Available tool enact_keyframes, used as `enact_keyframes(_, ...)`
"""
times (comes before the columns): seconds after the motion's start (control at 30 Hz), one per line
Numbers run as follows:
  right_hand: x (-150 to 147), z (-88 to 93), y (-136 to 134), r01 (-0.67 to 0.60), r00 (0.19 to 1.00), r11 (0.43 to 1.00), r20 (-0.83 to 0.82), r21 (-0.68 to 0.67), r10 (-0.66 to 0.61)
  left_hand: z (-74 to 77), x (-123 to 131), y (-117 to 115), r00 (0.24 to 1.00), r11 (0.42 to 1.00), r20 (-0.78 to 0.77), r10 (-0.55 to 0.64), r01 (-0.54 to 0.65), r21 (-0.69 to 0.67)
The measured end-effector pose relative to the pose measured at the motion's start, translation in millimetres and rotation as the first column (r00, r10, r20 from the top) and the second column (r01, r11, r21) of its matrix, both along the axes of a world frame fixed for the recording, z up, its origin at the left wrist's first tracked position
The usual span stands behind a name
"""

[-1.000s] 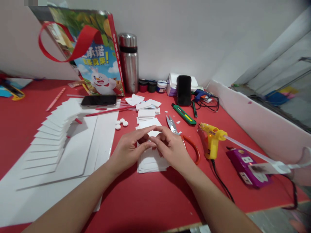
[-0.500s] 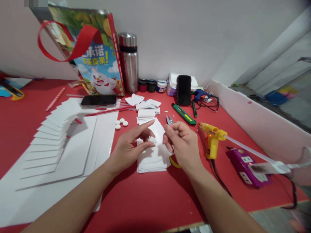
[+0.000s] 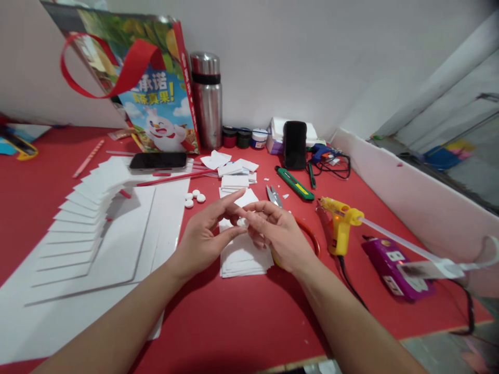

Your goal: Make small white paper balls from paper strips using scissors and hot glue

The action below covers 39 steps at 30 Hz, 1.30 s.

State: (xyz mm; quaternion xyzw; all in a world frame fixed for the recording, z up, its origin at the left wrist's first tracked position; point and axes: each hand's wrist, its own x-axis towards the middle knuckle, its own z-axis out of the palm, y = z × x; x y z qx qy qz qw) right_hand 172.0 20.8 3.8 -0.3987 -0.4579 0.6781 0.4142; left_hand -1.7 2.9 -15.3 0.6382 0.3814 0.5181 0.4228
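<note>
Small white piece at frame centre, pinched between left hand thumb and fingers. Right hand fingertips right at it; can't tell if they grip. Paper stack underneath. Printed bag upper left, steel flask beside it, jars upper centre; contents hidden.

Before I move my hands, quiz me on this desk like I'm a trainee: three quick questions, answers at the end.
1. What does the left hand hold?
A) a cutter
B) a small white piece
C) a phone

2. True or false: the glue gun is left of the scissors.

3. How many white discs lie in the cluster beyond that hand?

Key:
1. B
2. False; the glue gun is right of the scissors.
3. Four
</note>
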Motion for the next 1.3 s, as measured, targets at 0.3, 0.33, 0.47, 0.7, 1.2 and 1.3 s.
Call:
enact_keyframes(0.3,-3,-2.2,-3,-0.043,0.99,0.994,0.136,0.096,0.03,2.1,-1,-1,0.999,0.999,-0.043,-0.017,0.015,-0.041)
enact_keyframes(0.33,-2,-2.3,-3,-0.036,0.987,0.993,0.161,0.111,0.018,2.0,-1,-1,0.999,0.999,-0.046,-0.019,0.017,-0.047)
enact_keyframes(0.47,-4,-3.8,-3,-0.021,0.958,0.985,0.285,0.172,-0.03,1.5,0,1,0.999,0.995,-0.028,-0.018,0.015,-0.098)
enact_keyframes(0.7,7,1.9,-2,-0.092,0.768,0.889,0.6,0.449,-0.223,3.4,0,9,0.993,0.959,0.099,0.056,-0.026,-0.281)
enact_keyframes(1.2,34,15.0,-21,-0.319,-0.29,0.932,0.918,0.174,-0.27,-0.9,-6,12,0.833,0.781,0.548,0.081,0.288,-0.554)
enact_keyframes(1.3,37,17.0,-15,-0.218,-0.234,0.969,0.958,0.114,-0.165,0.8,-6,11,0.801,0.763,0.59,0.099,0.32,-0.562)
